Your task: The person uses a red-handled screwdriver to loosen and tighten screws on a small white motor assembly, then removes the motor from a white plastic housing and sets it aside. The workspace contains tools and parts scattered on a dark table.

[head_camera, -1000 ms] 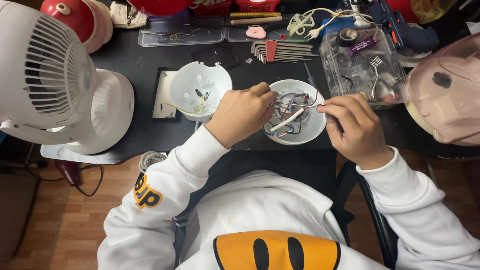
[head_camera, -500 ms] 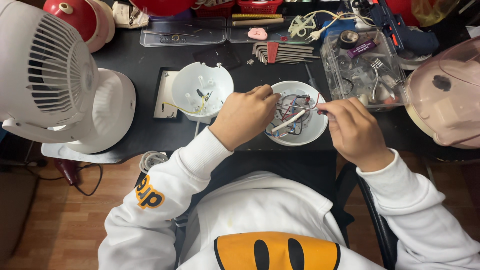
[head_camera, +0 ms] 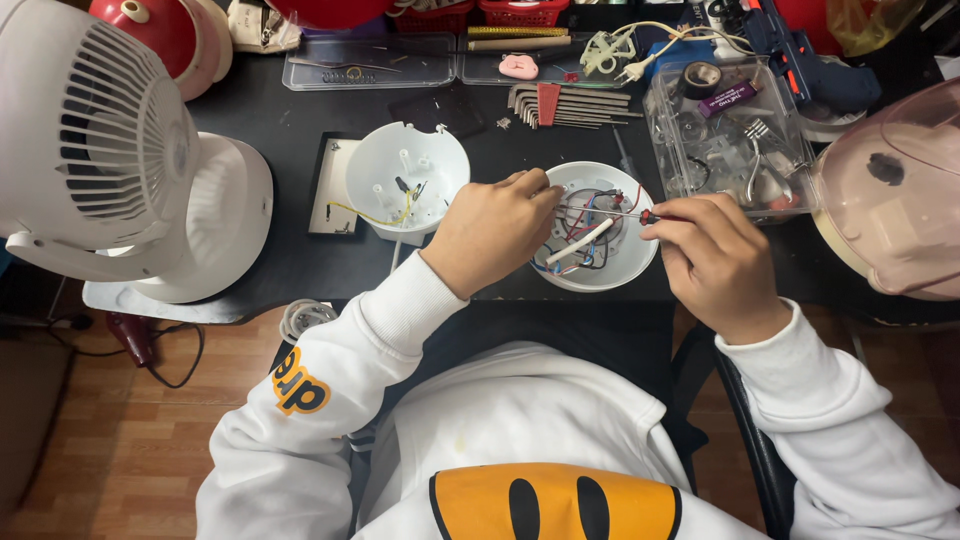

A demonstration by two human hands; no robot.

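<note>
1. Your left hand (head_camera: 492,232) grips the rim of the white wired housing (head_camera: 596,226) on the black table (head_camera: 270,255).
2. Your right hand (head_camera: 712,255) pinches a small screwdriver (head_camera: 618,211), tip over the wiring.

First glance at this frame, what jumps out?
Centre of the dark table: the left hand steadies a white round housing full of coloured wires, while the right hand holds a thin screwdriver pointed into it. At far left, a big white fan dominates. A second, open white shell sits just left of the hands.
</note>
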